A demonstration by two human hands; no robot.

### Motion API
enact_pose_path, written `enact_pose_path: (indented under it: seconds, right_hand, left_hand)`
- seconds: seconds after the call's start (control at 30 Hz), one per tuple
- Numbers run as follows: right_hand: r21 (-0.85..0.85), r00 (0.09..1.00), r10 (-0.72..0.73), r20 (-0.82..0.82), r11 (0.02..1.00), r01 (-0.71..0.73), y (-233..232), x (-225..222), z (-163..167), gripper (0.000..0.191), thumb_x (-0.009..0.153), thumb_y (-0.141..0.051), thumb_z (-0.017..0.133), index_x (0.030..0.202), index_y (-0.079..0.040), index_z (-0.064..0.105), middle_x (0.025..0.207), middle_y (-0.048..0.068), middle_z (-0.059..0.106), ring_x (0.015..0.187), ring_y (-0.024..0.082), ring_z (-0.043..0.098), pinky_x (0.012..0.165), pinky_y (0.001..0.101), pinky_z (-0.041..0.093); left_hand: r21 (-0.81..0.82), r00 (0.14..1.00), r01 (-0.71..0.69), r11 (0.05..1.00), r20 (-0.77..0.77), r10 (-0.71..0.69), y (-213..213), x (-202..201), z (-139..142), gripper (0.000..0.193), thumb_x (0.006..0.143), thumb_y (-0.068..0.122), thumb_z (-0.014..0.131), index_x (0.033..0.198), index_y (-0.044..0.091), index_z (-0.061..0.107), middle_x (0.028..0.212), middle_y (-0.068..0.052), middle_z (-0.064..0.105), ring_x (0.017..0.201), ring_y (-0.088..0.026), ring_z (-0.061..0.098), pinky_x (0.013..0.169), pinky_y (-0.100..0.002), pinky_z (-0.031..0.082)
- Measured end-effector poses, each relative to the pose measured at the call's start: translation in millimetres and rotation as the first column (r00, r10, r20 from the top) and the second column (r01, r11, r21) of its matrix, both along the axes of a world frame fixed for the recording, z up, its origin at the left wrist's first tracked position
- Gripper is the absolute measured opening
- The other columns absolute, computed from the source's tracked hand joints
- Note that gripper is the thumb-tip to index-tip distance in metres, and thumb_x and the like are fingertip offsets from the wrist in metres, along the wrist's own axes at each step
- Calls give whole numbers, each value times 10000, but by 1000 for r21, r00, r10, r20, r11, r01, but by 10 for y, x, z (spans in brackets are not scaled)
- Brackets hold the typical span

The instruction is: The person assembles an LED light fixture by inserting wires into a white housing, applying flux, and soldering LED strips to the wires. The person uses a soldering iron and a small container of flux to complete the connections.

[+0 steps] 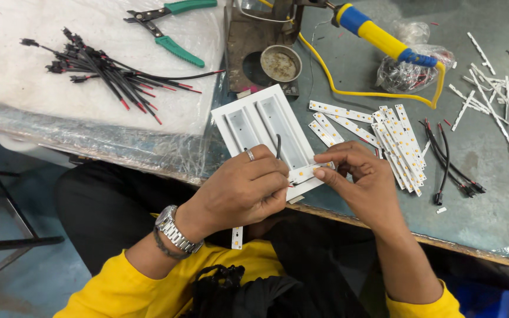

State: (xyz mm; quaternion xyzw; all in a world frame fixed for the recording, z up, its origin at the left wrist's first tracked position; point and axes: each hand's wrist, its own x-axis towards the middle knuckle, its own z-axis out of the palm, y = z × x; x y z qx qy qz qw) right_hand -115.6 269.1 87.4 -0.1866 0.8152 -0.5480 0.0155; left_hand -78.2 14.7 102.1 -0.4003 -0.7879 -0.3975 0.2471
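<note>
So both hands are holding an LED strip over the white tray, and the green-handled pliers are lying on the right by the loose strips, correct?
Not quite. In the head view the pliers lie at the upper left, near the bundle of black wires. The rest stands: left hand and right hand hold the strip over the tray.

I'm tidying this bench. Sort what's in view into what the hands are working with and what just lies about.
In hand:
left hand
right hand
LED strip
white tray

Lying about:
green pliers
black wire bundle
soldering iron
pile of LED strips
</note>
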Motion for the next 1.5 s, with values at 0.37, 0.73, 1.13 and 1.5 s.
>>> enact_pose_path:
  seconds: [0.37,0.73,1.13,1.5]
  right_hand:
    - [-298,993,-92,76,948,110,-37,-383,300,589,957,-37,658,1522,-69,496,1209,28,652,992,116,648,820,251,515]
    - [-286,992,-21,-128,958,-17,-264,-1514,323,464,1089,-64,683,1502,-9,477,1030,68,611,774,87,564,692,213,479]
    - [-298,913,-107,-394,954,-17,83,-1703,397,314,1187,-243,628,1349,24,610,1068,102,658,858,165,725,648,245,531]
    - [-595,905,-324,-276,797,104,1292,-489,185,417,1215,-290,588,1414,77,593,1061,151,643,749,166,560,641,250,388]
  left_hand:
    - [27,999,28,999,20,-29,-128,21,-6,123,843,37,726,881,40,609,882,-72,634,900,-274,606,853,-381,522]
    - [8,978,-169,986,-122,169,23,90,-131,163,859,85,716,835,61,557,822,-70,557,867,-269,576,795,-398,469]
    - [123,973,-218,968,-47,226,72,166,-160,153,853,61,743,869,67,590,836,-56,598,873,-259,593,804,-396,478]
    - [23,987,-159,987,-17,159,25,130,-3,122,846,79,750,907,80,645,915,-27,678,935,-251,623,853,-383,505]
